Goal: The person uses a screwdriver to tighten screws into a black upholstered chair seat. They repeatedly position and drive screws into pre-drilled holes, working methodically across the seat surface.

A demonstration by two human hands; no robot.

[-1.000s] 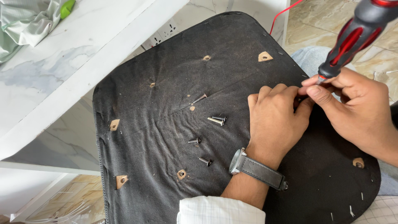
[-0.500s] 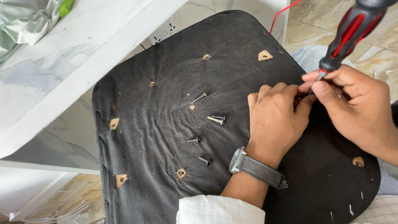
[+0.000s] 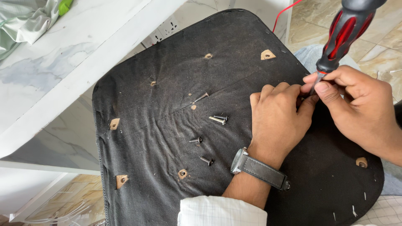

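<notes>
Screwdriver tilted slightly upright since earlier; shaft pinched by right hand, left hand fisted on seat cushion, center-right.

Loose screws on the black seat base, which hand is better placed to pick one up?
Probably the left hand: it rests on the black seat base beside the loose screws. The right hand is farther off and its fingers grip the screwdriver.

A black fabric seat base carries five loose screws near its middle. A white marble counter beside it bears crumpled cloth.
</notes>
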